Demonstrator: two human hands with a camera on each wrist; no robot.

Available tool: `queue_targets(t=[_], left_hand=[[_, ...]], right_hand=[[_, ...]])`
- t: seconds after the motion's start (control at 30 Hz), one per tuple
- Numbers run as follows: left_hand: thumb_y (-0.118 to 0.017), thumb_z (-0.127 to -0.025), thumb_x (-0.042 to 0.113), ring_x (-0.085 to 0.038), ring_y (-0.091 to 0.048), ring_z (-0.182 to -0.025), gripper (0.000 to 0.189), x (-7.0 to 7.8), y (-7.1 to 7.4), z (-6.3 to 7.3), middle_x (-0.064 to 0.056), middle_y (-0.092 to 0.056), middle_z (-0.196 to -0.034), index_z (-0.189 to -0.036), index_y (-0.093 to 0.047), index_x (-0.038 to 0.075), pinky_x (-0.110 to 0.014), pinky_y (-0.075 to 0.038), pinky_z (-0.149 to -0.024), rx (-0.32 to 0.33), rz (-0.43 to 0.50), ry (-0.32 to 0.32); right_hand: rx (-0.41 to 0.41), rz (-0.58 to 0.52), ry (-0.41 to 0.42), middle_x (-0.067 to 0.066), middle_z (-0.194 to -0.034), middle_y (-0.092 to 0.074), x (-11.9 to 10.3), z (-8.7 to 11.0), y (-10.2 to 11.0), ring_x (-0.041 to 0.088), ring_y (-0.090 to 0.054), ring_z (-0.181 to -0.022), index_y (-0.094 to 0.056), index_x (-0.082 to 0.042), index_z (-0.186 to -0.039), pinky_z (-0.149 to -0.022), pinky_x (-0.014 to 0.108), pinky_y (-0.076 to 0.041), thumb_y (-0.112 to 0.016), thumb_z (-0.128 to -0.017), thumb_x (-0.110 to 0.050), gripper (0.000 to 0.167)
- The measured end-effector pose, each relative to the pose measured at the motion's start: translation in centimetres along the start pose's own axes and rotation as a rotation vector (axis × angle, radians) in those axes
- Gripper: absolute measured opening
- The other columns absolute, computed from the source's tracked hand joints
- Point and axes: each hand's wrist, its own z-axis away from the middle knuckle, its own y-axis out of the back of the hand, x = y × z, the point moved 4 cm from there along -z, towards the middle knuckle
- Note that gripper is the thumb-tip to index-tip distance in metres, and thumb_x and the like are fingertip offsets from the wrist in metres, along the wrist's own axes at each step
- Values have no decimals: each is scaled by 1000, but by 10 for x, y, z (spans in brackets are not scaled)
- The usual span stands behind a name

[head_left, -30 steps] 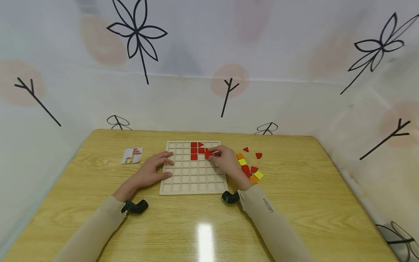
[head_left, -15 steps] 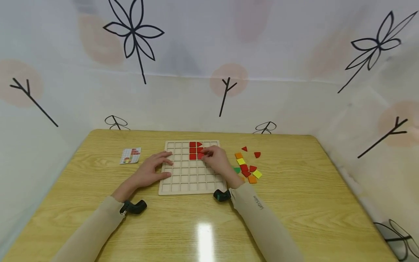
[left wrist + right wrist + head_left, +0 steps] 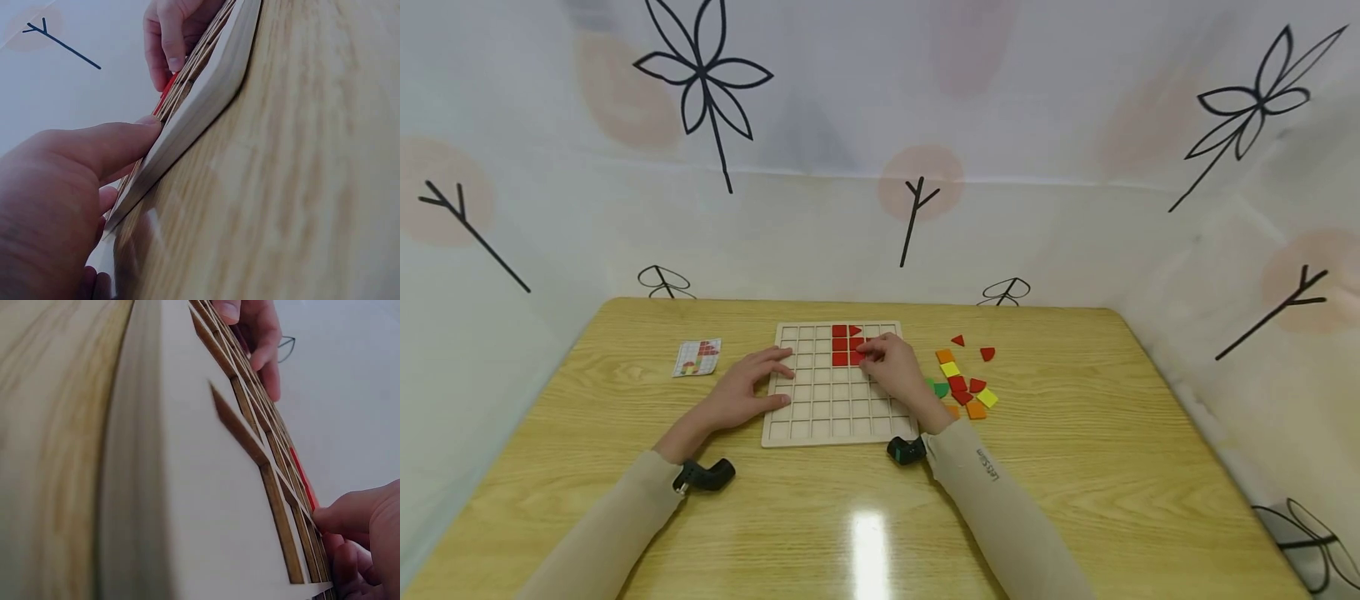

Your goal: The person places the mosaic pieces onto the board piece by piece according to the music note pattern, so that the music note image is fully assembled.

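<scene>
A pale wooden grid board (image 3: 817,410) lies on the table. My left hand (image 3: 741,393) rests along its left edge, fingers spread and relaxed; in the left wrist view the thumb (image 3: 134,134) lies on the rim. Over the upper right cells is my right hand (image 3: 901,372), thumb and forefinger at a red square tile (image 3: 854,359) that lies in a cell. In the right wrist view the right thumb (image 3: 344,512) meets the end of the red tile row (image 3: 303,478). More red squares (image 3: 839,345) and a small red triangle (image 3: 854,331) sit in cells above and beside it.
Right of the board lie loose tiles: an orange square (image 3: 944,356), a yellow square (image 3: 951,369), red pieces (image 3: 957,383), a green piece (image 3: 941,389) and a red triangle (image 3: 958,341). A printed pattern card (image 3: 697,357) lies left of the board. A patterned cloth (image 3: 820,225) hangs behind.
My right hand has moved left with the red square tile, which now lies in the cell right of the lowest red square. The left hand stays on the board's edge.
</scene>
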Motion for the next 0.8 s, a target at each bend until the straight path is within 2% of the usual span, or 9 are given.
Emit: queue_targets(t=[0.27, 0.43, 0.67, 0.8], left_hand=[[-75, -91, 27, -36, -29, -145, 32, -3, 0, 1, -11, -41, -154, -119, -68, 14, -61, -22, -113, 0, -5, 0], [-74, -91, 30, -35, -29, -145, 32, -5, -1, -1, -10, -41, -155, -120, -68, 16, -61, -21, -114, -6, -9, 12], [-74, -91, 30, -34, -28, -146, 33, -5, -1, -1, -9, -40, -156, -120, -68, 16, -60, -21, -114, -8, -4, 16], [-73, -92, 30, -34, -26, -146, 34, -5, 0, 0, -10, -39, -156, -122, -68, 15, -60, -21, -114, -16, 2, 30]], right_hand=[[-16, -4, -6, 6, -105, -61, 0, 0, 2, 19, -59, -86, -75, -6, -112, -75, 32, -51, -69, -92, -6, 21], [-4, -24, -19, 4, -109, -66, 4, 1, 11, 20, -63, -93, -76, -9, -112, -80, 36, -53, -67, -94, -8, 20], [-15, -73, -61, 7, -115, -67, 9, 9, 40, 24, -63, -100, -73, -8, -116, -79, 38, -55, -67, -96, -11, 21], [-15, -47, -39, 12, -116, -67, 17, 17, 62, 29, -63, -101, -72, -4, -117, -80, 41, -55, -67, -96, -10, 22]])
